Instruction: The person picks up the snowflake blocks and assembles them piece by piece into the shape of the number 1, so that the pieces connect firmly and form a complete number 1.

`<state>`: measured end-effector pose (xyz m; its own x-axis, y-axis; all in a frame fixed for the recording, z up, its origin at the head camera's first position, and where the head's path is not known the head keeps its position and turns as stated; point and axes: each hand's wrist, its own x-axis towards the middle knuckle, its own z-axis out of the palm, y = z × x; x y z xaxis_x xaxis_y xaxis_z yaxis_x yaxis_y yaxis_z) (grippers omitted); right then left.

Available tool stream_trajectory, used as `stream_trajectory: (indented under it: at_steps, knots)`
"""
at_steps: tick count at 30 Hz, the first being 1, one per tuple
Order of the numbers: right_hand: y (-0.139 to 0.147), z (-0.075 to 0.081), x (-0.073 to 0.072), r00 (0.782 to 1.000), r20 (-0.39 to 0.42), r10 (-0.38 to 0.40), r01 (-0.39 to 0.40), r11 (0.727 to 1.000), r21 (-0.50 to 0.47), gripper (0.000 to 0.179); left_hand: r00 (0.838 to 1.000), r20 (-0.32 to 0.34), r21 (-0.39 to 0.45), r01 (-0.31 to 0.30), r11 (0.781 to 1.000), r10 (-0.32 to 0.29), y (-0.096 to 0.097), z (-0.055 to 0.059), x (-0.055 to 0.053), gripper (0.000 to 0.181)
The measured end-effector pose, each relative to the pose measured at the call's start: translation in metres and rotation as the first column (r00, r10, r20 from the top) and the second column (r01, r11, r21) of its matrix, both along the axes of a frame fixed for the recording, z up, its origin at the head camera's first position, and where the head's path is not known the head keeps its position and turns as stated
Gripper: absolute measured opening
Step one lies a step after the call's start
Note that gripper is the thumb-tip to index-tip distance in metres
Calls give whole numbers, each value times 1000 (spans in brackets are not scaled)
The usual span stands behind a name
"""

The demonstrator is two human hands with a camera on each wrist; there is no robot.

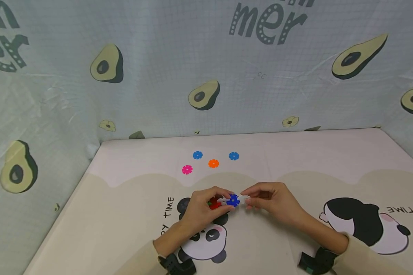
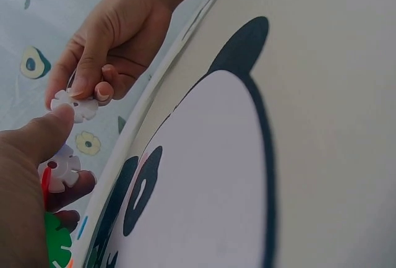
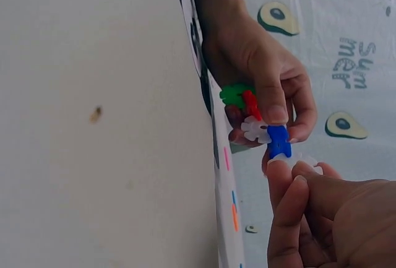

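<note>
My left hand (image 1: 203, 206) grips a short chain of notched plastic snowflake discs. Its green disc (image 3: 235, 95), red disc (image 3: 251, 104), white disc (image 3: 252, 130) and blue disc (image 3: 279, 141) follow one another in the right wrist view. Thumb and fingers of my right hand (image 1: 278, 200) pinch a second white disc (image 2: 83, 108) at the blue disc's free edge. Both hands meet above the table, over the printed panda, and the fingertips partly hide the joint between the blue disc and this white one.
Farther back on the table (image 1: 124, 160) lie loose discs: a left blue disc (image 1: 197, 155), a right blue disc (image 1: 234, 156), an orange disc (image 1: 213, 163) and a pink disc (image 1: 187, 169). Behind them hangs an avocado-print curtain (image 1: 158, 57).
</note>
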<state>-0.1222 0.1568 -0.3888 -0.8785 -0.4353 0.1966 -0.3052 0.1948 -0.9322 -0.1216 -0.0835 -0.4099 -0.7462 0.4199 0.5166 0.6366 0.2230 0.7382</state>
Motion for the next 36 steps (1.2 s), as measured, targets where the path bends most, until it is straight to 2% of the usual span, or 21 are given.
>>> stream_trajectory:
  at_steps: [10,16,19,24,32,36]
  knots:
    - [-4,0,4,1000,-2,6,-6,1000,-30,18,996,89,21,-7,1000,5,1,4,4,23]
    - [-7,1,7,1000,-9,9,-9,998,-60,19,985,169,28,-30,999,25,3,30,15,19]
    - [-8,1,8,1000,-26,17,-19,996,-82,19,978,206,38,-36,999,27,3,36,18,17]
    - [-10,-1,9,998,-47,38,-43,993,-107,17,977,214,51,-28,998,17,4,38,19,16]
    - [-12,-1,10,999,-18,28,-30,995,-100,13,978,209,47,-28,999,18,4,38,19,17]
    - [-11,-2,9,999,-10,36,-37,993,-108,9,974,226,46,-36,998,25,4,25,15,18]
